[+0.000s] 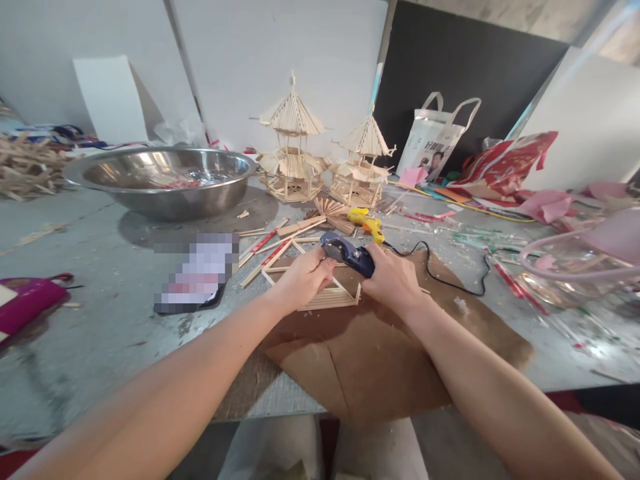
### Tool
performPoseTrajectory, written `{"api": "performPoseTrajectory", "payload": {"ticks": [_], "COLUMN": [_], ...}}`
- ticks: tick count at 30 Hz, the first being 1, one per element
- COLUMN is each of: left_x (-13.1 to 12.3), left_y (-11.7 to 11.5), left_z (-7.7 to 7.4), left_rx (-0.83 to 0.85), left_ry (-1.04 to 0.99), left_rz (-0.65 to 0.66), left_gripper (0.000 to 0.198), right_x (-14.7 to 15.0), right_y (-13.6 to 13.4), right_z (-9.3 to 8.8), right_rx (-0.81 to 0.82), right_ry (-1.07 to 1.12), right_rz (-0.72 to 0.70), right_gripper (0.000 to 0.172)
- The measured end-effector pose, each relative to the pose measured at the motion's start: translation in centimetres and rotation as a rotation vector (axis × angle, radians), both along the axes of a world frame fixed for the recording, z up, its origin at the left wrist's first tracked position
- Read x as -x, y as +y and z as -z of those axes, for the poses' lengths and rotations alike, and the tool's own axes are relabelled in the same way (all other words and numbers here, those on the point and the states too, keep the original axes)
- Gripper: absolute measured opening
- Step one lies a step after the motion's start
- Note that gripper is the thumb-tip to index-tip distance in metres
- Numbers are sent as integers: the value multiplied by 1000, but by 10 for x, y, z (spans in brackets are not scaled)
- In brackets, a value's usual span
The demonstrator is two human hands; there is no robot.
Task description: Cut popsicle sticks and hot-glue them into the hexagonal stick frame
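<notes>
Blue tool (350, 255), right hand (395, 275) gripping, left hand (304, 277) (pinched) beside

One pale, angular wooden-stick frame (330, 300): lay flat, near side closely slatted. One dark-blue handheld tool (349, 255): was held aslant over it.

Two hands (396, 275), one blue tool (346, 253), two stick pagodas (293, 163), one basin (200, 203)

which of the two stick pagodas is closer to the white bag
The right-hand pagoda, standing just left of the white bag; the left-hand pagoda is the one beside the metal basin.
</notes>
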State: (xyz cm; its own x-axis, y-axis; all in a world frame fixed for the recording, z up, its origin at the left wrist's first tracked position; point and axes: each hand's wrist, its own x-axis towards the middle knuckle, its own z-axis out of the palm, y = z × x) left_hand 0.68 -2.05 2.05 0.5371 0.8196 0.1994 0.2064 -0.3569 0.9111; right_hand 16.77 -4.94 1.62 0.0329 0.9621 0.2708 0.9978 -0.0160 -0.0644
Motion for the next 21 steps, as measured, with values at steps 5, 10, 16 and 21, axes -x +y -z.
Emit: {"api": "performPoseTrajectory", "payload": {"ticks": [5, 10, 16, 21], "left_x": [-1, 0, 0, 0], "left_y": [0, 0, 1, 3], "left_z": [-1, -2, 0, 3], "left_rx": [33, 17, 44, 81], "left_ry": [1, 49, 18, 26], "left_rz": [-5, -23, -3, 15], "left_gripper": [24, 24, 22, 20], "right_x": [0, 0, 0, -1], "right_y": [2, 3, 3, 4], "right_z": [1, 1, 3, 6], "right_rx": [33, 51, 56, 34], "right_ry": [-20, -27, -35, -56], "right_rz": [6, 1, 10, 4], "right_gripper": [37, 34, 30, 27]}}
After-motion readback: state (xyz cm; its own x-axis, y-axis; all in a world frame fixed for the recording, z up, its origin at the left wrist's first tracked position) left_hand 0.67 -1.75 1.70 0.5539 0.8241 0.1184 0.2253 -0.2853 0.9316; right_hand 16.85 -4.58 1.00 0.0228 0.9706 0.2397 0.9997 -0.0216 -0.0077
